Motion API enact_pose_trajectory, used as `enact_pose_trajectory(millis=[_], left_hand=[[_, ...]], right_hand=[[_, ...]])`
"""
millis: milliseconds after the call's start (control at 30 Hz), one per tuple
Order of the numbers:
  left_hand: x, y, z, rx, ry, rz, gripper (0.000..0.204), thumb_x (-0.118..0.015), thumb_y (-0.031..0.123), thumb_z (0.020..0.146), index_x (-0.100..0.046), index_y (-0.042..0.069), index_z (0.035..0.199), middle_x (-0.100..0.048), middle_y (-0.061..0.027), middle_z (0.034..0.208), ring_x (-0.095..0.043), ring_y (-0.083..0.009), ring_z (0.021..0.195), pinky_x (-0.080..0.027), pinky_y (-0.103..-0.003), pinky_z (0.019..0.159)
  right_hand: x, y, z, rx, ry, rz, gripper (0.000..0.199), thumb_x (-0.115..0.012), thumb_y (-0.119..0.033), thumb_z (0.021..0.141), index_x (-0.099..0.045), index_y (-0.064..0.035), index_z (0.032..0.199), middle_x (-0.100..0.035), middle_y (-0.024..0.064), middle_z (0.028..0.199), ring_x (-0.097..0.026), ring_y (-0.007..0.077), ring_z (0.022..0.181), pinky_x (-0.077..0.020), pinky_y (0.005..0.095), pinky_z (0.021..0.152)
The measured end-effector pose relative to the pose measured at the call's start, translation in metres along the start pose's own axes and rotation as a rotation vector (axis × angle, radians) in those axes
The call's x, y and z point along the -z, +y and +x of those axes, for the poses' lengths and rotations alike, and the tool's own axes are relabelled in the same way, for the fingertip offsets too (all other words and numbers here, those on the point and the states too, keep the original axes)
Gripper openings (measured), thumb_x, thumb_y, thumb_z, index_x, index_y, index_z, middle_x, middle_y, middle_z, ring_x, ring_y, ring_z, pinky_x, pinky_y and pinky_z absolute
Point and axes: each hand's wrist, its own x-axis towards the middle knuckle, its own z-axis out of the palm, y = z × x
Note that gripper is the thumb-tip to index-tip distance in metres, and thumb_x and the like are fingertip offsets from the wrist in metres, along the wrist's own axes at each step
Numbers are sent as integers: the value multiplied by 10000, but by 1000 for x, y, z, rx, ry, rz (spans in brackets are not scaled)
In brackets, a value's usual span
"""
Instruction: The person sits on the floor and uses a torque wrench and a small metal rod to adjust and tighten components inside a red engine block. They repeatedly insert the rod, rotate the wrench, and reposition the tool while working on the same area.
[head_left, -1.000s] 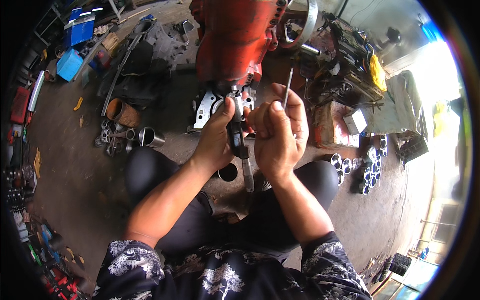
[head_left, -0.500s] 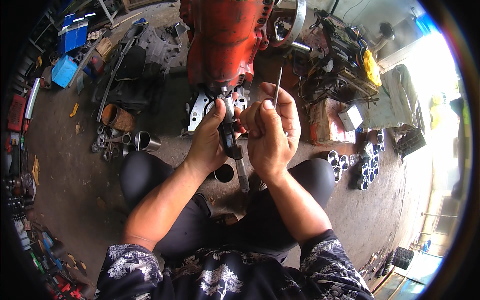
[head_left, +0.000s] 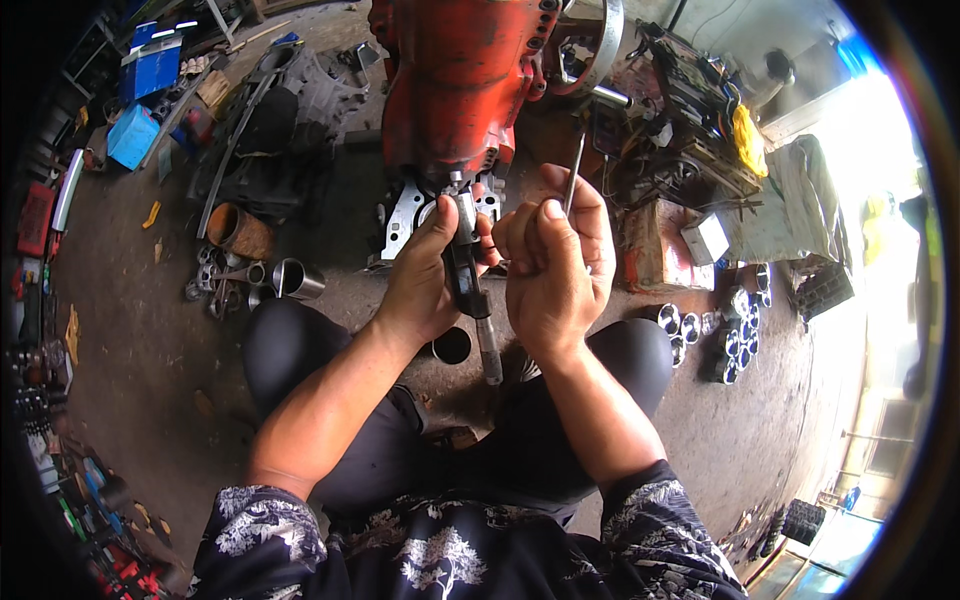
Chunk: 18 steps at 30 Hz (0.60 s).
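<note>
My left hand (head_left: 425, 270) is wrapped round a micrometer (head_left: 463, 265) with a dark frame and a silver knurled barrel pointing down toward my lap. Beside it, my right hand (head_left: 560, 265) is closed on a slim metal rod (head_left: 575, 170) that tapers to a point and sticks upward. The rod's lower end is hidden in the fingers. Just beyond both hands stands a large red metal housing (head_left: 450, 80), apart from the rod. A silver metal plate with holes (head_left: 405, 220) lies under the housing, partly covered by my left hand.
A dark-mouthed cylinder (head_left: 452, 345) stands between my knees. Pistons (head_left: 735, 350) sit on the floor at right, near a worn box (head_left: 665, 245). A rusty can (head_left: 238, 232), connecting rods (head_left: 225, 280) and a metal sleeve (head_left: 298, 280) are at left, below a grey engine casting (head_left: 280, 120).
My right hand has shifted slightly right, carrying the rod with it and widening the gap from the micrometer. My left hand keeps its grip on the micrometer. The whole view has shifted slightly.
</note>
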Motion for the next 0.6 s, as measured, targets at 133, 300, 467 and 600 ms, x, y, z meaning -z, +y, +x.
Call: enact_pose_trajectory(millis=[133, 300, 467, 600], left_hand=[[-1, 2, -2, 9, -35, 29, 523, -455, 433, 1039, -418, 59, 1403, -596, -1, 937, -550, -107, 889, -420, -315, 909], [-1, 1, -1, 8, -13, 23, 518, -458, 428, 1039, -436, 52, 1394, -610, -5, 958, -568, -99, 867, -426, -315, 914], [1, -1, 1, 3, -26, 28, 532, -442, 437, 1042, -406, 45, 1399, -602, -13, 949, -573, -114, 886, -423, -325, 934], [2, -1, 1, 0, -23, 34, 527, -439, 441, 1042, -410, 47, 1390, -603, -13, 938, -578, -112, 902, -422, -330, 940]], right_hand=[[-1, 0, 0, 13, 10, 21, 308, -496, -82, 985, -498, 44, 1266, -368, -14, 630, -337, 82, 538, -320, 242, 560], [0, 1, 1, 1, 13, 54, 307, -502, -70, 968, -508, 45, 1252, -352, -23, 621, -338, 80, 545, -326, 250, 571], [0, 4, 0, -3, 8, 49, 307, -502, -67, 965, -505, 52, 1248, -351, -23, 619, -337, 77, 535, -344, 264, 574], [0, 5, 0, 1, 7, 38, 308, -496, -67, 968, -497, 57, 1250, -355, -22, 621, -338, 77, 535, -347, 265, 575]])
